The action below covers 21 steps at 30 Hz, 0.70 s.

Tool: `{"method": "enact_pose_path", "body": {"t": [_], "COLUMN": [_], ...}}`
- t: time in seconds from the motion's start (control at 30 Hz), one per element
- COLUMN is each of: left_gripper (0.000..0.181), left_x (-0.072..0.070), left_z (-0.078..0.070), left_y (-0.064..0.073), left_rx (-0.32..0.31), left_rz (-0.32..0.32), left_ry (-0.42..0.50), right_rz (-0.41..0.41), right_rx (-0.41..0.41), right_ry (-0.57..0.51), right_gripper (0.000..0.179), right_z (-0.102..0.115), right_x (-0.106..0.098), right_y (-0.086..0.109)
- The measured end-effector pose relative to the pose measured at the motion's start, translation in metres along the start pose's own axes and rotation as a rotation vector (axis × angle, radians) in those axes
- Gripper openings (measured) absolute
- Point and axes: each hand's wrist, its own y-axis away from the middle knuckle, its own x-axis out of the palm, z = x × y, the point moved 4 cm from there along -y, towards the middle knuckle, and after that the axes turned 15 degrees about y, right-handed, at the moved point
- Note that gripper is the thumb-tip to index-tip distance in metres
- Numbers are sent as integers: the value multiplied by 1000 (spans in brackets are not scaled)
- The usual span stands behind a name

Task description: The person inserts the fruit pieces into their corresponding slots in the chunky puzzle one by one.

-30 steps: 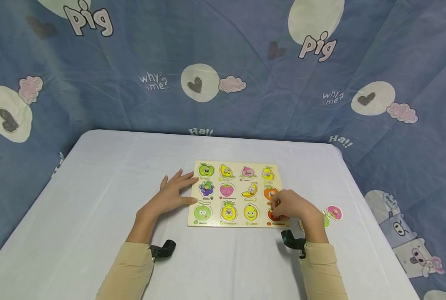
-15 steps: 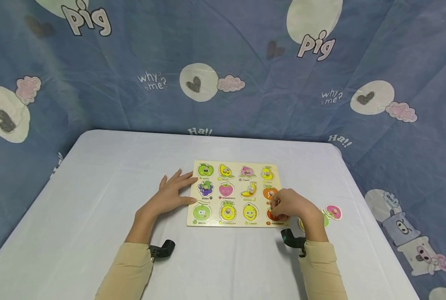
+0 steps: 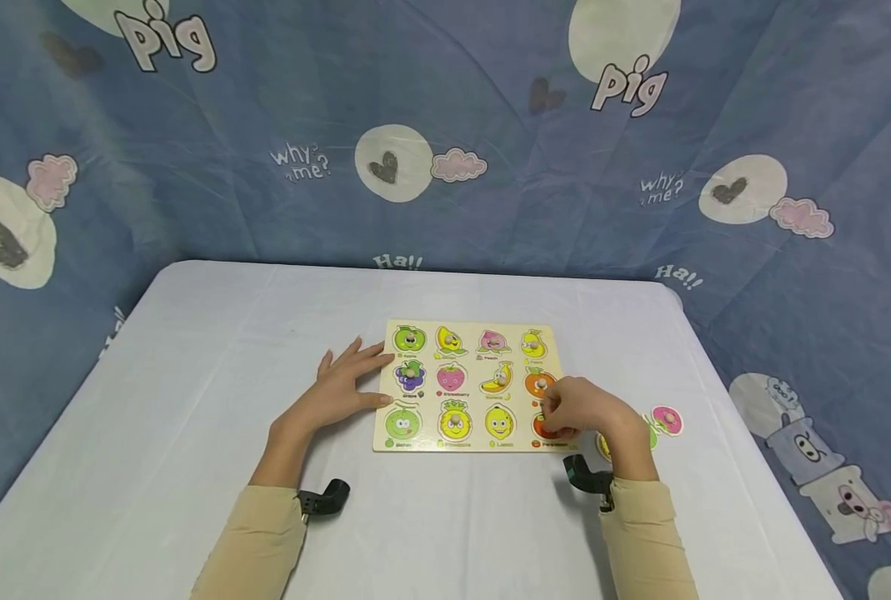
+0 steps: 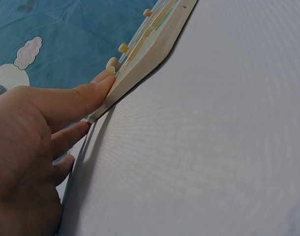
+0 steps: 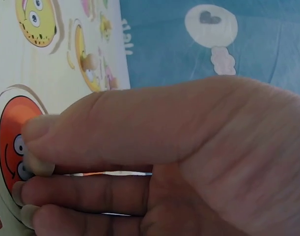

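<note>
Curling over the lower right corner of the fruit board (image 3: 477, 417), the right hand (image 3: 588, 408) pinches at the red persimmon piece (image 5: 14, 128), thumb and fingertips brought together over its face. Any knob there is hidden behind the fingers, and whether the piece sits flush in its recess cannot be told. The left hand (image 3: 346, 383) lies with fingers spread and fairly straight along the board's left edge, thumb and fingertips touching the rim without wrapping round it. Flat on the white tablecloth (image 3: 445, 533), the board looks like wood or fibreboard, stiff and fairly light, so it could slide on the cloth if pushed sideways; the rim gives a hand the best place to steady it. The persimmon piece, by its look, is small, light and rigid, hard to break, with a smooth printed face that fingertips could slip on. Small round knobs (image 4: 123, 47) stand up from other pieces, such as the orange piece (image 3: 539, 383), and would make the surest hold, pinched between thumb and forefinger and kept level so the outline does not catch on its recess. Near the right wrist, a loose pink piece (image 3: 668, 420) lies on the cloth, probably easier to lift by a knob than by its thin edge.
</note>
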Motion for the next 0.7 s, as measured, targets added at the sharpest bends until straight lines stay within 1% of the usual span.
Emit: {"method": "enact_pose_path", "body": {"t": [0.13, 0.3, 0.5, 0.7], "left_gripper": [75, 75, 75, 75], "left_x": [0, 0, 0, 0], "left_z": [1, 1, 1, 2], "left_y": [0, 0, 0, 0], "left_rx": [1, 4, 6, 4], "left_rz": [0, 0, -4, -10], "left_ry": [2, 2, 3, 7], "right_rz": [1, 1, -52, -96], "right_rx": [-7, 9, 28, -2], "right_ry": [2, -45, -26, 11], "right_gripper": [19, 16, 11, 12], "right_z": [0, 0, -6, -11], "right_x": [0, 0, -4, -8], "right_y": [1, 4, 6, 6]}}
